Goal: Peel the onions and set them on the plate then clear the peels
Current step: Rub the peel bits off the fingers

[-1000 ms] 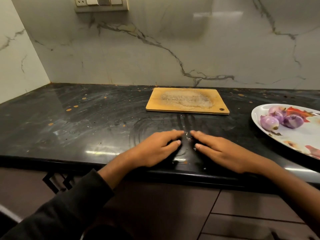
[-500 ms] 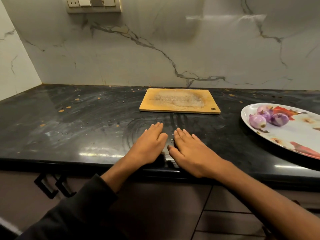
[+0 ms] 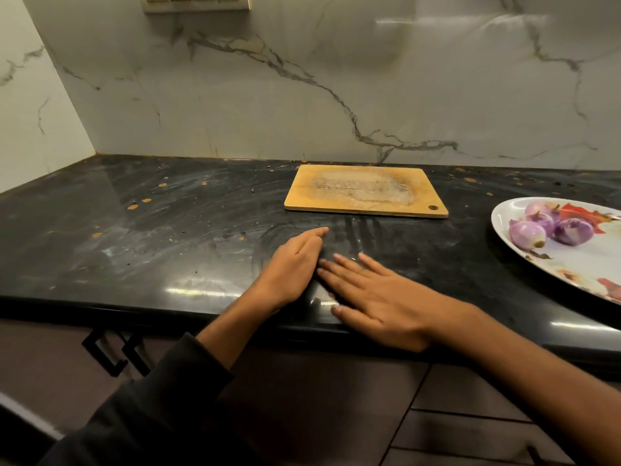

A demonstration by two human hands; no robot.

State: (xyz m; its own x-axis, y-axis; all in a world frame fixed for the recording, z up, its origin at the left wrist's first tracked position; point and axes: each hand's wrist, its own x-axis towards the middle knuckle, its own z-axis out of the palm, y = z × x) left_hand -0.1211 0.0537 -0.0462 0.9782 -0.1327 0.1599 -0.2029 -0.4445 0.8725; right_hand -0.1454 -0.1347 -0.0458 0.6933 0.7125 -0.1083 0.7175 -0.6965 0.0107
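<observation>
Three peeled purple onions (image 3: 547, 225) lie together on a white patterned plate (image 3: 578, 264) at the right of the black counter. My left hand (image 3: 292, 264) stands on its edge on the counter near the front, fingers straight. My right hand (image 3: 373, 297) lies flat, palm down, right beside it, its fingertips touching the left palm's side. Neither hand holds anything. Small peel flecks (image 3: 537, 255) sit on the plate below the onions. Tiny bits dot the counter.
A wooden cutting board (image 3: 366, 191) with a worn pale patch lies at the back centre against the marble wall. A switch panel (image 3: 198, 1) is on the wall above. Cabinet handles (image 3: 114, 354) hang below the counter's front edge.
Both hands have kept sweeping on the counter: the left turned up onto its edge, and the right slid toward it, flat, until the fingertips met.
</observation>
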